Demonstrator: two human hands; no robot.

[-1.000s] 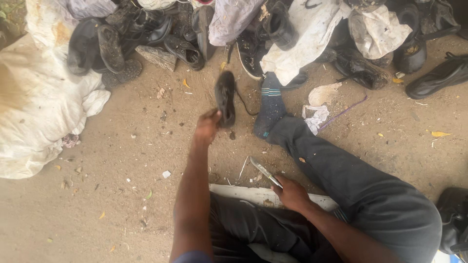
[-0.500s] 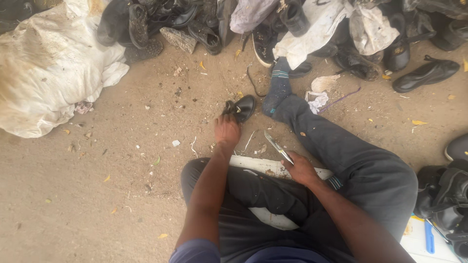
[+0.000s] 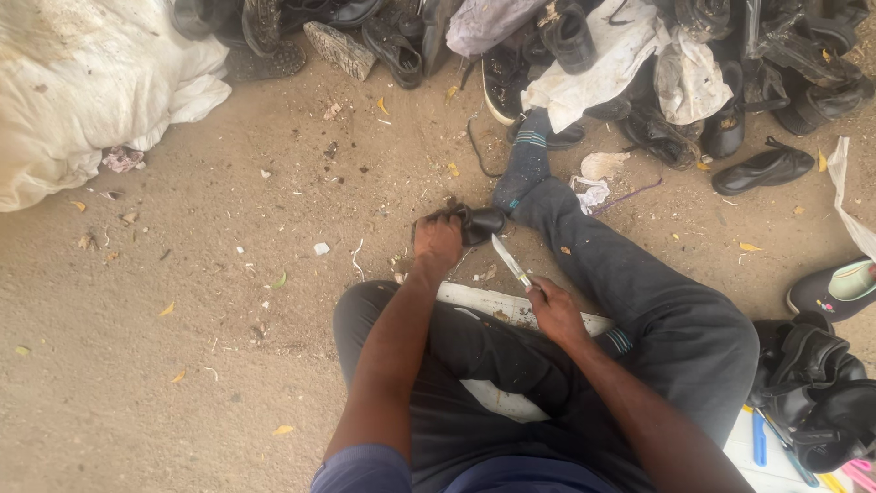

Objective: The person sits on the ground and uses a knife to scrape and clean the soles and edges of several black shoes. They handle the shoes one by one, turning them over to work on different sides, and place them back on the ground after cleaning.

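My left hand (image 3: 438, 242) is clamped over a small black shoe (image 3: 476, 223), pinning it to the sandy ground (image 3: 210, 301) just in front of my bent knee, beside my outstretched leg in its dark sock (image 3: 527, 164). My right hand (image 3: 555, 310) is wrapped tight round the handle of a knife (image 3: 511, 263), blade up and angled toward the shoe, tip close but not touching it. I reckon the trick here is a firm hold, fingers tucked clear of the blade's line, and short, shallow strokes away from the holding hand. A white board (image 3: 497, 306) lies across my lap, handy as a cutting rest. A heap of worn shoes (image 3: 584, 46) runs along the far edge of the ground, a white sack (image 3: 82, 82) in the far left corner, one black slip-on (image 3: 762, 171) lying apart at the right
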